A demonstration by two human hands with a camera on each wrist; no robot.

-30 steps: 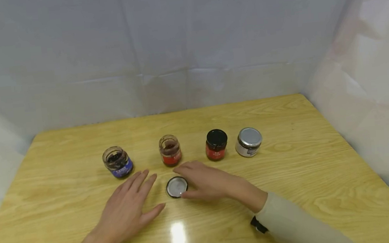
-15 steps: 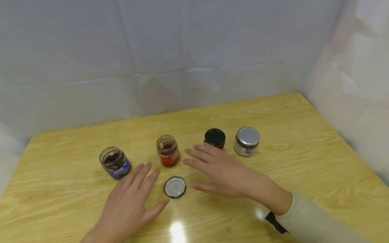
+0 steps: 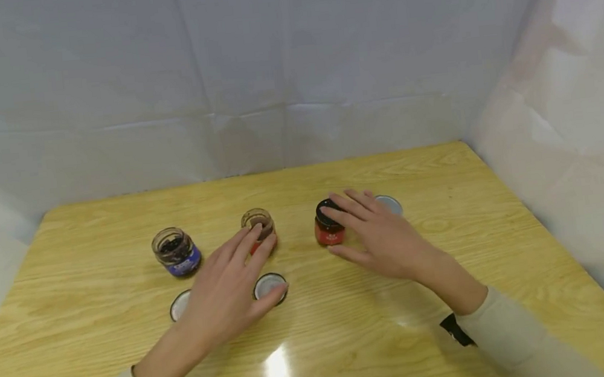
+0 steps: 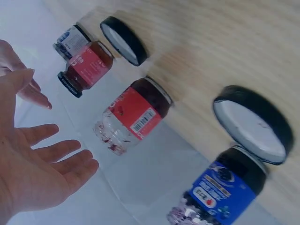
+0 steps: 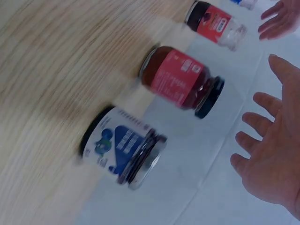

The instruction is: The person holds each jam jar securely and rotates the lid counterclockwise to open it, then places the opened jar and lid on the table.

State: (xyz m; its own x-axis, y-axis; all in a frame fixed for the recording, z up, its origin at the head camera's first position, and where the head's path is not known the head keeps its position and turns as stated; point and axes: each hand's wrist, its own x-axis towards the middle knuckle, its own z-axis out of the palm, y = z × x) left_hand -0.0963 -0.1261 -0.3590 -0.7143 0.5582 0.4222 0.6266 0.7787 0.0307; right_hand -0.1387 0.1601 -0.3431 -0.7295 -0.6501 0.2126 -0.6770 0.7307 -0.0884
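My left hand [image 3: 230, 289] hovers with spread fingers over a black-rimmed lid [image 3: 264, 284] lying inner side up. Its fingertips overlap the open red-label jar [image 3: 252, 219] in the head view; the left wrist view shows them apart from that jar [image 4: 133, 115]. My right hand [image 3: 385, 235], also spread, is above and in front of the black-capped red-label jar [image 3: 330, 234]. It partly hides the silver-lidded jar [image 3: 391, 204], whose white blueberry label [image 5: 117, 143] shows in the right wrist view. Neither hand holds anything.
An open blue-label jar [image 3: 182, 261] with dark contents stands at the left. In front of it lies a second upturned lid [image 3: 179, 305], partly behind my left hand. The wooden table [image 3: 405, 348] meets pale sheeting [image 3: 248, 84] behind and at the sides.
My right hand has left the middle lid and moved right and away from me to the black-capped jar. My left hand has shifted right and forward, uncovering the left lid. The jars stay put.
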